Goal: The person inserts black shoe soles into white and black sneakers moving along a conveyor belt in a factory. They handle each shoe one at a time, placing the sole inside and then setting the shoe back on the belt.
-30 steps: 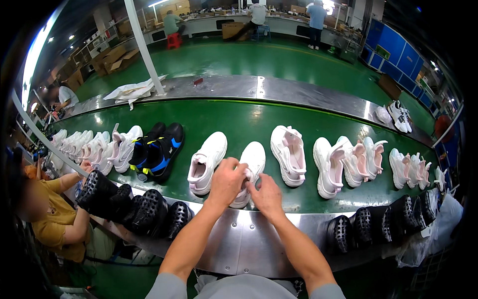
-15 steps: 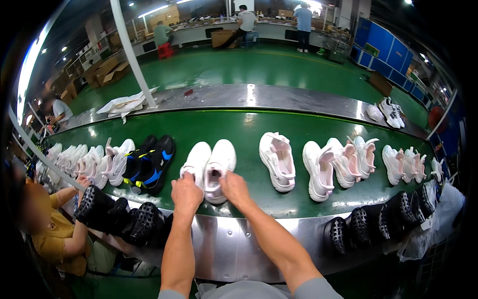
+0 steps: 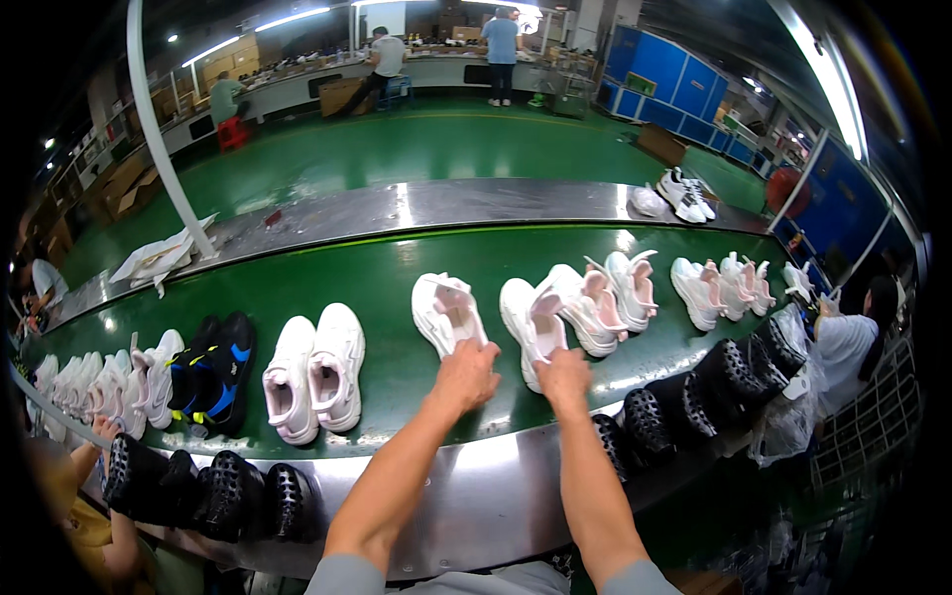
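Near the belt's [image 3: 397, 288] front edge, our left hand [image 3: 466, 375] closes its fingers on the heel of a white sneaker [image 3: 448, 312] lying sole-down, while our right hand [image 3: 563, 377] grips the heel of its mate [image 3: 533, 322] alongside, toes pointing to the far edge; a finished pair [image 3: 315, 377] sits squared up left of them

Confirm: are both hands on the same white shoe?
No, the left hand touches one white shoe, the right hand the neighbouring white shoe.
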`<state>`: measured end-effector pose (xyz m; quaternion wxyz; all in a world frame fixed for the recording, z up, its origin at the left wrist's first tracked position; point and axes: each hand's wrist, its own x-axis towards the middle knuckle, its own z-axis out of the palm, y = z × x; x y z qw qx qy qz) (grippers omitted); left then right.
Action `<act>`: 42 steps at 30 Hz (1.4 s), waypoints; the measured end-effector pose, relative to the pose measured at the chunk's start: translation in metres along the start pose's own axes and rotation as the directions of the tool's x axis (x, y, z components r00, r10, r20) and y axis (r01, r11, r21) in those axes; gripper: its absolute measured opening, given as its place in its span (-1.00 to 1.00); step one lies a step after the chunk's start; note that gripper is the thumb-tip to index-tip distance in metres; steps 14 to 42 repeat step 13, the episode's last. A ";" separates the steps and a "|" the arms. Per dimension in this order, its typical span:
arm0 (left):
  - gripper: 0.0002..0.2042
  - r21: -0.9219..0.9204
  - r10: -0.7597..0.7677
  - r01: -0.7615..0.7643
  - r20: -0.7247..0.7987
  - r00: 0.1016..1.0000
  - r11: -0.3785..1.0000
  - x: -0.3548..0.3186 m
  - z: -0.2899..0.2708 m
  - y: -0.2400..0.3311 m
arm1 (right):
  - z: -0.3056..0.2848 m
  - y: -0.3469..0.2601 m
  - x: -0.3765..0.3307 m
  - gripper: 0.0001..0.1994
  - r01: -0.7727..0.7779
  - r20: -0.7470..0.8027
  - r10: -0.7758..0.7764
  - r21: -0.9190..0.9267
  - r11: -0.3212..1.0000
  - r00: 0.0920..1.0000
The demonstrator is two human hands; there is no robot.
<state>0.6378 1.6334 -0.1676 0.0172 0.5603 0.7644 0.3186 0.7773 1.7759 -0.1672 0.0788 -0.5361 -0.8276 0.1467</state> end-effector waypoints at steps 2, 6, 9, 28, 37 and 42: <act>-0.81 -0.018 0.019 -0.018 0.063 0.998 1.000 0.010 0.010 0.005 | 0.014 0.011 -0.002 -0.68 0.106 -0.097 -0.104 0.021 0.994 0.990; -0.81 -0.042 0.127 -0.124 0.064 0.990 0.991 -0.019 0.008 0.010 | 0.032 -0.002 -0.045 -0.66 0.283 -0.138 -0.268 0.103 0.954 0.954; -0.71 -0.142 0.138 -0.151 -0.103 0.985 0.978 -0.047 -0.002 0.012 | 0.003 -0.006 -0.078 -0.53 0.496 -0.304 -0.432 0.178 0.850 0.849; -0.68 -0.065 0.095 -0.120 -0.306 0.947 0.991 -0.079 -0.032 0.034 | -0.086 0.020 -0.114 -0.53 0.557 -0.429 -0.401 0.346 0.755 0.810; -0.68 -0.065 0.095 -0.120 -0.306 0.947 0.991 -0.079 -0.032 0.034 | -0.086 0.020 -0.114 -0.53 0.557 -0.429 -0.401 0.346 0.755 0.810; -0.68 -0.065 0.095 -0.120 -0.306 0.947 0.991 -0.079 -0.032 0.034 | -0.086 0.020 -0.114 -0.53 0.557 -0.429 -0.401 0.346 0.755 0.810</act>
